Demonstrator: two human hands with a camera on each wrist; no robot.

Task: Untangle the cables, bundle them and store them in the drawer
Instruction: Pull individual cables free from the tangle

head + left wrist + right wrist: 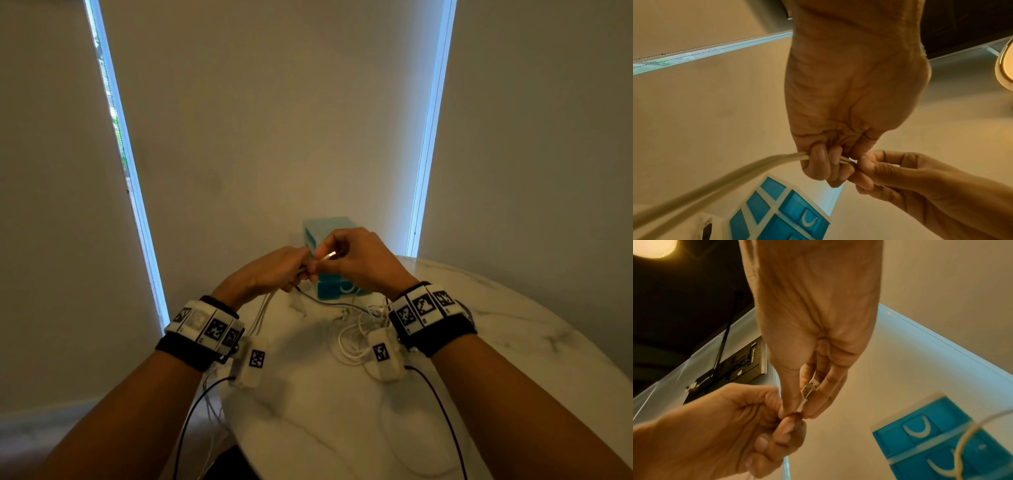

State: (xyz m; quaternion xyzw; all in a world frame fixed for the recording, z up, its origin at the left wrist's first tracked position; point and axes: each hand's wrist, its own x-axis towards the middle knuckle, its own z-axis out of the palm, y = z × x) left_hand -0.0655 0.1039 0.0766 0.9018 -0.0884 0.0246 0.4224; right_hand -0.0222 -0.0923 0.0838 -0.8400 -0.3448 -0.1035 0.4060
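Both hands are raised above the table and meet in front of the blue drawer unit (330,289). My left hand (300,270) grips a bunch of white cable strands (774,160) in curled fingers; the strands hang down to the left. My right hand (325,257) pinches a metal USB plug (809,388) on the end of a white cable, right against the left fingers (785,426). A loose tangle of white cables (352,339) lies on the marble table under the right wrist. A grey cable (325,302) droops from the hands to that tangle.
The round marble table (513,342) ends close behind the left wrist, and white strands (212,411) hang over that edge. The drawer unit (789,211) has several blue fronts with white curved handles, all shut. A wall stands just behind it.
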